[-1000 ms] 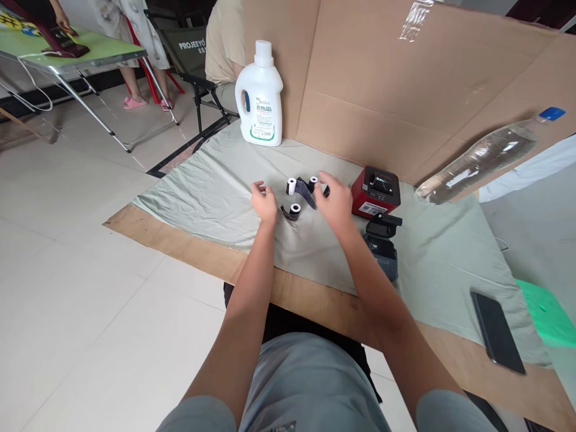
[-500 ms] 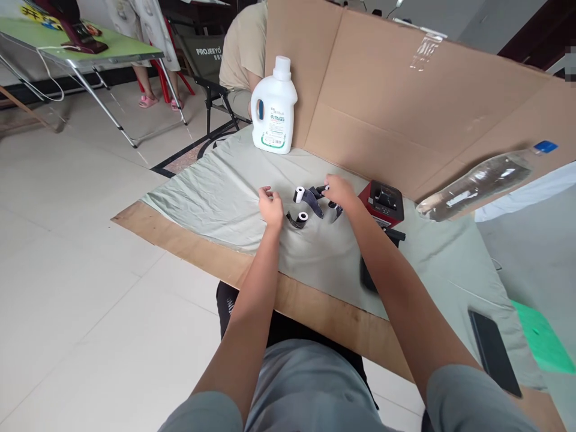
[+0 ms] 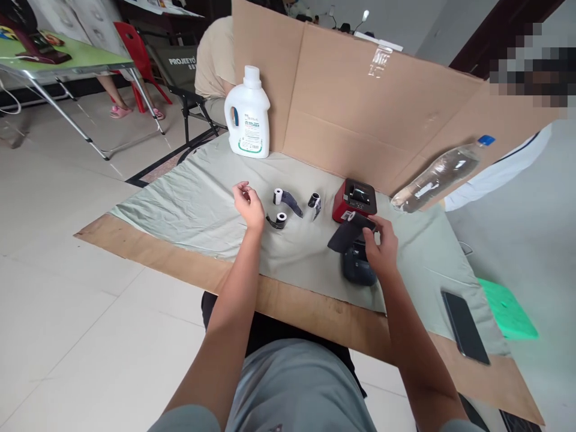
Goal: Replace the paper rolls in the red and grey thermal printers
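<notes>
My right hand (image 3: 382,243) grips a dark paper roll (image 3: 355,223) between thumb and fingers, its loose tail hanging to the left. Just below is a rounded black device (image 3: 357,267), partly covered by the roll. A red and black box-shaped device (image 3: 355,200) stands behind it. My left hand (image 3: 249,205) is over the cloth, fingers loosely curled and apart, holding nothing visible. Right of it are three small rolls with unwound dark strips: one lying white roll (image 3: 278,195), one nearer black roll (image 3: 281,220), and another black roll (image 3: 314,200) farther right.
A white detergent bottle (image 3: 248,117) stands at the back left before a cardboard screen (image 3: 342,102). A clear plastic bottle (image 3: 438,177) leans at the right. A phone (image 3: 465,327) lies near the right front edge. Another person (image 3: 216,57) sits behind the screen.
My right hand has moved right from the cluster of rolls, carrying one roll over the black device. My left hand stays near the other rolls. The view has shifted slightly.
</notes>
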Demonstrator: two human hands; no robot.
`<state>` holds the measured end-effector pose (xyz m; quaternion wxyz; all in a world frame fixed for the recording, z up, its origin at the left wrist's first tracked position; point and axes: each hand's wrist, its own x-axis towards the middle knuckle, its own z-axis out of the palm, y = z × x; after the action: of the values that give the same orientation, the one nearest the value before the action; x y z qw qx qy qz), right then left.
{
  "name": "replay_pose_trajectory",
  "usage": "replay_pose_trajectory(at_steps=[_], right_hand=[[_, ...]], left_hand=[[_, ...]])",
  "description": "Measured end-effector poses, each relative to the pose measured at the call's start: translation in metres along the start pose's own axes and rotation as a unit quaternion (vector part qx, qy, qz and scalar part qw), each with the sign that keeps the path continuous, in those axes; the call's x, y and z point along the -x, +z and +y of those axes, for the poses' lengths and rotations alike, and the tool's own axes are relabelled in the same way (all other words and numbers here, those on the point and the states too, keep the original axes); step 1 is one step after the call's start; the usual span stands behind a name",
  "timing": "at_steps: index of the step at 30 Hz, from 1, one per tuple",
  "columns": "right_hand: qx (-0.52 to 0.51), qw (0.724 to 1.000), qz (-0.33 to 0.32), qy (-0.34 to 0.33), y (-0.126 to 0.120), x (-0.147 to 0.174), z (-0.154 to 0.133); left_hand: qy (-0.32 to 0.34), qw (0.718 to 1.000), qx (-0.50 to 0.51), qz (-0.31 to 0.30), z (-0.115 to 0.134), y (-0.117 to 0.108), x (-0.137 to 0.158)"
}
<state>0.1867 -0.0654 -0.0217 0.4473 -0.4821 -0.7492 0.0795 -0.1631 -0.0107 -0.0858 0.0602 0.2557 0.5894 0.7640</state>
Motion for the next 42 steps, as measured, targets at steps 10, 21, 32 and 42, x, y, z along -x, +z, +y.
replay_pose_trajectory(at_steps=[10,21,32,42], right_hand=[[-0.123,0.982,-0.064,0.128,-0.032,0.046,0.072],[-0.021,0.989,-0.129,0.064,-0.017,0.044,0.087],[-0.014,0.979,-0.184,0.085,-0.016,0.034,0.085],[0.062,0.981,-0.100,0.157,-0.005,0.031,0.090]], left_hand=[[0.315,0.858,0.090,-0.396,0.046,0.006,0.147],[0.417,0.649,-0.040,-0.635,0.047,0.007,0.201],[0.457,0.644,-0.039,-0.613,0.044,0.007,0.214],[0.443,0.641,-0.044,-0.625,0.043,0.006,0.218]])
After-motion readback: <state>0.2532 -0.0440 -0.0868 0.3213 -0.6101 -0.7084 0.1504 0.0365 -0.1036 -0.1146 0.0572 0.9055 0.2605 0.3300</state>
